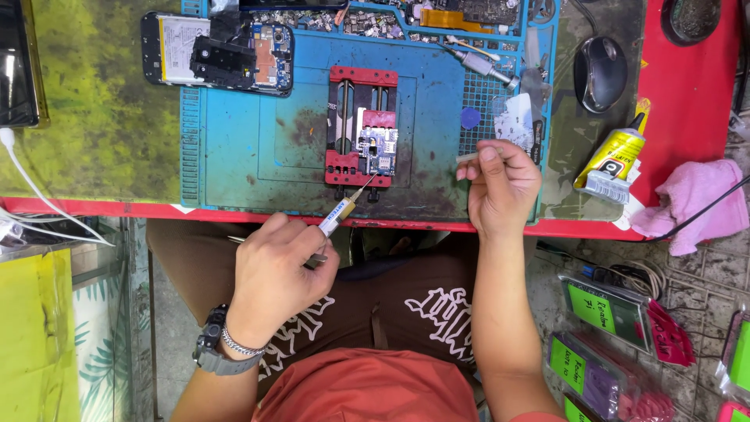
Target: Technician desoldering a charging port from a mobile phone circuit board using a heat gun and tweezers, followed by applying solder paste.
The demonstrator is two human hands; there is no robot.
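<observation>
- Left hand [273, 270] gripped a syringe [341, 211], tip at the near edge of the board [377, 148] in the red clamp [362, 125].
- Right hand [500, 184], right of clamp, pinched a thin stick [467, 157].
- Tip best kept low w/ light pressure, prob. tiny dabs only.

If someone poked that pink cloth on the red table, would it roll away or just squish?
The pink cloth would probably just squish: it lies crumpled in soft folds, so it looks floppy. It likely weighs little, and one part droops over the red table edge, so a push might slide it off.
</observation>
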